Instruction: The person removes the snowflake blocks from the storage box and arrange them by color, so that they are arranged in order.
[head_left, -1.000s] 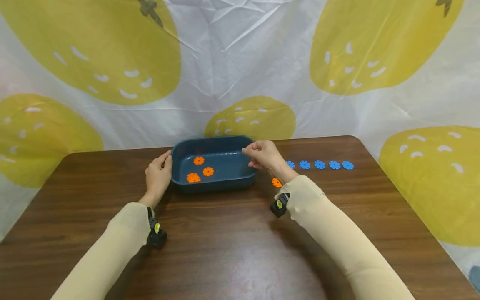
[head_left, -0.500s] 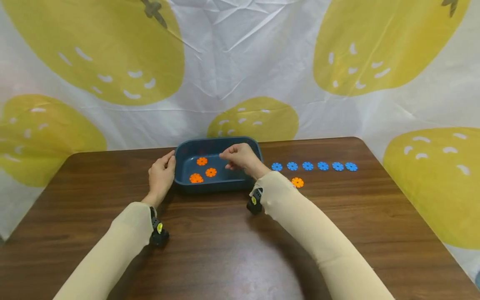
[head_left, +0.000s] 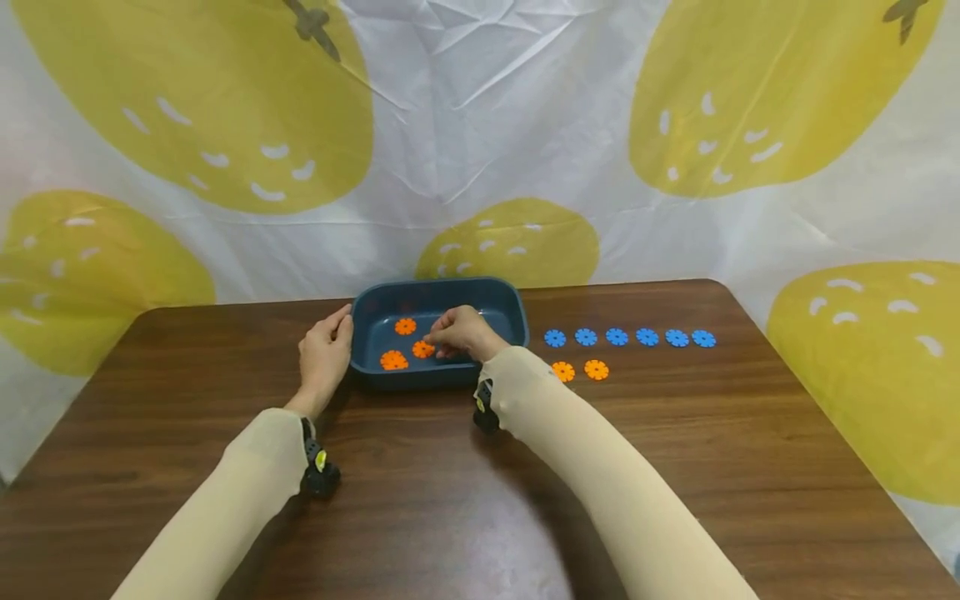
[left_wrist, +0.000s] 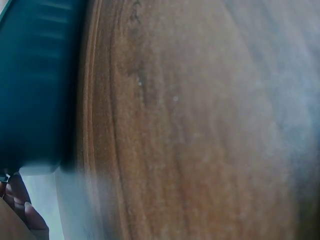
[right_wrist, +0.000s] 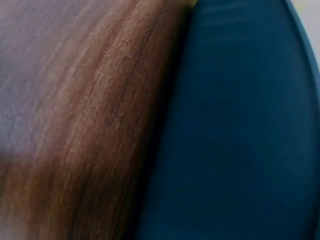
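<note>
In the head view my left hand (head_left: 326, 350) holds the left end of a dark blue plastic tub (head_left: 420, 380), its fingers curled at the rim. The tub's side wall (left_wrist: 37, 90) fills the left of the left wrist view. My right hand (head_left: 465, 333) reaches into the tub, with its fingertips at a notched orange snowflake disc (head_left: 422, 350) lying on the bottom. The grip on that disc is not clear. Other orange discs (head_left: 405, 326) lie in the tub, including overlapping ones (head_left: 393, 360) at the front left. The right wrist view shows the tub's outer wall (right_wrist: 235, 125), not the fingers.
Right of the tub, several blue snowflake discs (head_left: 617, 337) form a row on the brown wooden table (head_left: 420, 500). Two orange discs (head_left: 596, 370) lie in front of them, one partly behind the right sleeve (head_left: 555, 408). A lemon-print cloth (head_left: 465, 150) hangs behind the table.
My right hand has moved left and down into the tub, from its right rim to the orange disc. The row discs behind the arm have come into view. My left hand stays at the tub.
</note>
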